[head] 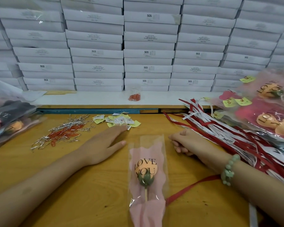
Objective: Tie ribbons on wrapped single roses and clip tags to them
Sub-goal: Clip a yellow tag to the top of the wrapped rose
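Readable text first: the wrapped rose lies on the wooden table near centre, between both hands, bud toward the far side, w/ "LOVE YOU" printed on the clear sleeve over the orange bud. Same words show on the finished roses piled at right. The white boxes stacked along the far side carry "SGS" on several ends; the smaller print is too small to read. Tags, yellow and white, sit in a loose heap far of my left hand; their print is illegible. The ribbons, red and white, at right have script I can't make out.

Left hand lies flat, fingers straight and together, tips just short of the tags, holding nothing. Right hand rests right of the sleeve top w/ fingers curled under; palm side hidden, so can't tell if anything is pinched. One red ribbon runs from under that wrist to behind the sleeve's lower part.

Paper clips, red and silver, are scattered at left. The rose's lower wrap is cut off by the near edge. A bag of roses at far left is partly out of view.
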Demonstrator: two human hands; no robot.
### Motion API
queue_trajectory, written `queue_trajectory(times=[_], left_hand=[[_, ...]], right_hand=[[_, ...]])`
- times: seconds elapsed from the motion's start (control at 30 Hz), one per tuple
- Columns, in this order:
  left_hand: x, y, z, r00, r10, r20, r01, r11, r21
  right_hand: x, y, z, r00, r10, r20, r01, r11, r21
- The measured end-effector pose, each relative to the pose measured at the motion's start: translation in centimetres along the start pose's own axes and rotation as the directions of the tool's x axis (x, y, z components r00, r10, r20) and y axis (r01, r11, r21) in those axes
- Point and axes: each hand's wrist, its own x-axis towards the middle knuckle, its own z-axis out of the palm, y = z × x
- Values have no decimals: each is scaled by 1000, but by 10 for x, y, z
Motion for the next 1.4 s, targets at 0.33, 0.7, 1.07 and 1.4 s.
queue_trajectory(times=[0.33,0.7,1.07,1.4], left_hand=[[-4,6,-3,970,-40,-239,41,999,-4],[0,2,-10,976,8,-216,2,999,49],[-4,2,-12,956,13,-294,0,999,44],[-4,-8,-21,985,37,-166,-36,999,12]], right_hand=[[42,-17,20,971,96,-221,-80,994,81],[61,-8,43,896,-157,-416,192,980,45],[54,-16,48,948,-298,-111,314,932,180],[53,-17,51,937,-344,-56,348,930,119]])
